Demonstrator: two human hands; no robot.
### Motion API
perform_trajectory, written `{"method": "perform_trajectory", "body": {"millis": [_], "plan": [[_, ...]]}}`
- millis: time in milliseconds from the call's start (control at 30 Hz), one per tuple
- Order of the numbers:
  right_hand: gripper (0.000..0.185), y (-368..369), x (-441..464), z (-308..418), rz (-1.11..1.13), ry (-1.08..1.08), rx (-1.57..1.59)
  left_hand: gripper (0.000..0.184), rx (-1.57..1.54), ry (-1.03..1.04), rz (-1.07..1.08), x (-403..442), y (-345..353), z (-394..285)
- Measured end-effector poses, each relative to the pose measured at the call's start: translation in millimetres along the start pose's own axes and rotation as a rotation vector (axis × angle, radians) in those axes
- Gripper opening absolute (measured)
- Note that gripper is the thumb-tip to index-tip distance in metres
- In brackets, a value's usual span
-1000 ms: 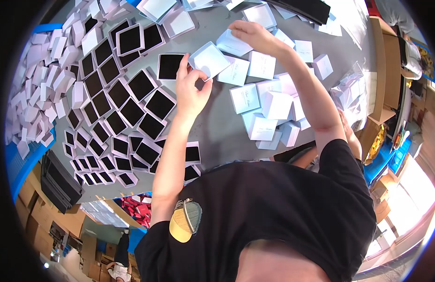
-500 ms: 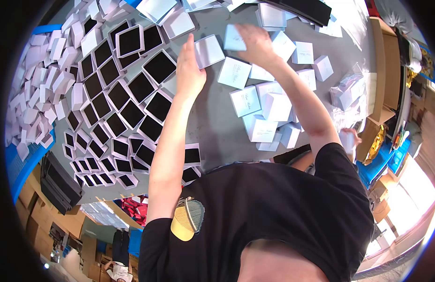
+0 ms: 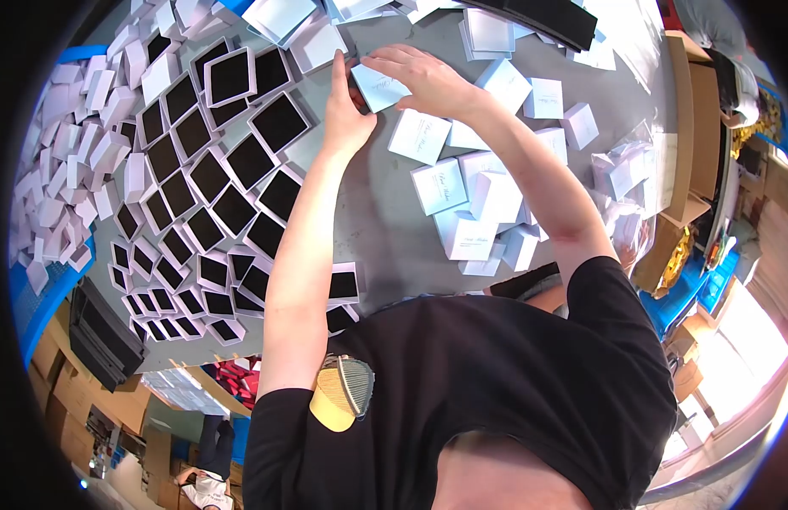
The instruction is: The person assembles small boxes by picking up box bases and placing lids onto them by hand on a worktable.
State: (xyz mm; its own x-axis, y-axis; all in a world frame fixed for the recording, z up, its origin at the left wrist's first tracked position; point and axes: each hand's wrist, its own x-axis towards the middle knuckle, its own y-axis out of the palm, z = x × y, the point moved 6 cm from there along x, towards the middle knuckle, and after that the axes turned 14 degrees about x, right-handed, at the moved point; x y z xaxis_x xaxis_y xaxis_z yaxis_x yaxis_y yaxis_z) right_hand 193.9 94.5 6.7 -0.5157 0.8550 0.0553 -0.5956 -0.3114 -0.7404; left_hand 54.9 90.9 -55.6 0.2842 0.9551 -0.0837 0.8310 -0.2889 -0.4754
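White box (image 3: 378, 87), printed face up, sits between both hands: the left hand (image 3: 349, 115) grips its left side, the right hand (image 3: 421, 81) clasps it from the right, opposed probably to keep it square. Whether it touches the surface (image 3: 385, 212) is hard to tell. Beyond, open white trays (image 3: 319, 44) lie seemingly within easy reach.

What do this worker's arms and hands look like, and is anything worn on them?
The left hand and right hand are bare: no gloves, rings or watch visible. Both forearms are uncovered below a black top with short, plain-looking sleeves. A yellow-and-grey patch-like piece shows beside the left sleeve.
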Motion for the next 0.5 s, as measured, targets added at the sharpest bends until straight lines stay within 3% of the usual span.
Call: {"method": "perform_trajectory", "body": {"millis": [133, 300, 400, 500], "plan": [[0.085, -1.2, 1.5, 2.1, 0.08, 0.062, -0.041, 0.106, 0.108, -0.02, 0.115, -1.6, -3.9, 10.2], [0.087, -4.5, 4.9, -0.2, 0.137, 0.116, 0.078, 0.103, 0.043, -0.026, 0.038, 0.4, -3.6, 4.5], [0.085, -2.5, -4.9, -7.4, -0.006, 0.085, 0.208, 0.104, 0.115, -0.026, 0.052, -1.3, -5.5, -1.0], [0.083, -9.4, -16.2, -15.2, -0.125, 0.226, 0.324, 0.106, 0.165, 0.024, 0.011, -2.6, -1.4, -3.6]]}}
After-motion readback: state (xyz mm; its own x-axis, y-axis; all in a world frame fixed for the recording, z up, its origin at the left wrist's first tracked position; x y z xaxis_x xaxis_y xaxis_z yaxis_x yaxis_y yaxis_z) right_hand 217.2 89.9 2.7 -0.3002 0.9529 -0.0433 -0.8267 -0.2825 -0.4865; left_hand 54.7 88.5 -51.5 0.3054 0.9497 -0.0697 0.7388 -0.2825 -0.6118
